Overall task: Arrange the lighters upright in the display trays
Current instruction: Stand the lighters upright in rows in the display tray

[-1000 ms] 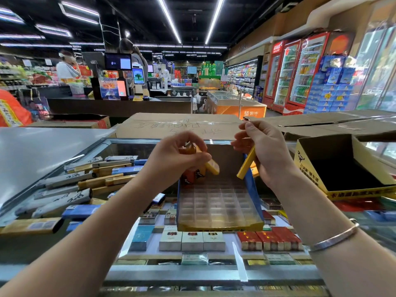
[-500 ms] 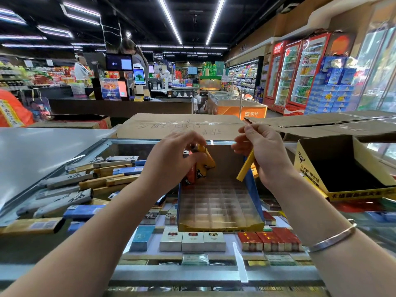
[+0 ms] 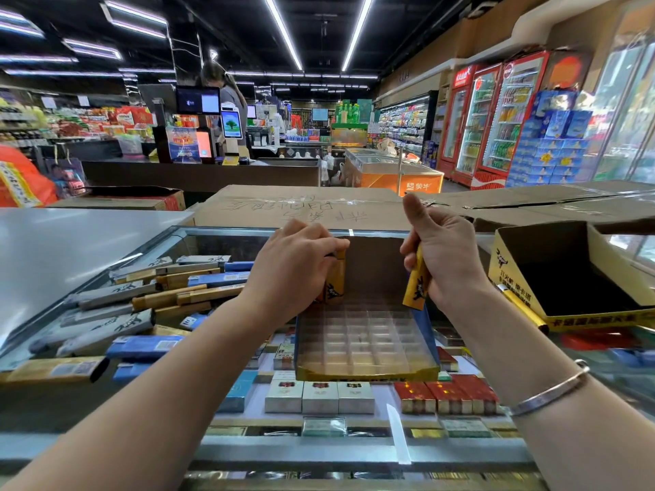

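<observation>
The left hand [image 3: 294, 267] grips yellow lighters [image 3: 335, 283] upright at the back-left corner of the tray [image 3: 365, 341] on the desk [image 3: 71, 249]. The right hand [image 3: 443, 256] clasps one lighter [image 3: 415, 285] above the tray's right edge.

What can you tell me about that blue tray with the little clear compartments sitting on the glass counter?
The display tray is a shallow cardboard box with blue side walls, a yellow front lip and a tall brown back panel. Inside sits a clear plastic grid of small square cells, nearly all empty. It rests on the glass counter above rows of cigarette packs. The left hand holds yellow and orange lighters upright at its back left corner; the right hand holds a yellow lighter just above its back right edge.
</observation>
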The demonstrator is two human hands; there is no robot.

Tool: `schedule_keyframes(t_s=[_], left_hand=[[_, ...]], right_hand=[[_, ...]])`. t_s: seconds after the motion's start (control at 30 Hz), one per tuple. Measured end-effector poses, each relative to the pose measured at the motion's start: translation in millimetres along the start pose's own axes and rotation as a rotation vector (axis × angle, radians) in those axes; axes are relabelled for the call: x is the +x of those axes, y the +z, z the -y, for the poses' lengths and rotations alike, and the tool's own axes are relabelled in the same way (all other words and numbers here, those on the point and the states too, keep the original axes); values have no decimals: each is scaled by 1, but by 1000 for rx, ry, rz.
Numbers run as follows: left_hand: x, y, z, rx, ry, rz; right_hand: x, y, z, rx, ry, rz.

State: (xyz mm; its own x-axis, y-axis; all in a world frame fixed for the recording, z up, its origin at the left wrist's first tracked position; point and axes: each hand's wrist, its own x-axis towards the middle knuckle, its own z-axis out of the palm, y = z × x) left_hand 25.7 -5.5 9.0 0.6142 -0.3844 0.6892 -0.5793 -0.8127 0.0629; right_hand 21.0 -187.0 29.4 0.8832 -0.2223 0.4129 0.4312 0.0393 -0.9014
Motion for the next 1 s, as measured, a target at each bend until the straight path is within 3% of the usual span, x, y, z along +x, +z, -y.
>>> schedule_keyframes(t_s=[0.17,0.43,0.63,0.9,1.0], left_hand=[[2,1,0,56,-25,7],[-2,4,-7,178,3,152],[-1,-6,-31,-185,17,-5],[-1,-7,-26,-702,-116,88],[-1,-5,-20,-732,-104,90]], right_hand=[[4,-4,-2,153,122,-67],[3,3,-3,261,111,-86],[-12,23,-5,270,150,106],[-19,29,1,332,122,392],[-16,26,1,248,36,343]])
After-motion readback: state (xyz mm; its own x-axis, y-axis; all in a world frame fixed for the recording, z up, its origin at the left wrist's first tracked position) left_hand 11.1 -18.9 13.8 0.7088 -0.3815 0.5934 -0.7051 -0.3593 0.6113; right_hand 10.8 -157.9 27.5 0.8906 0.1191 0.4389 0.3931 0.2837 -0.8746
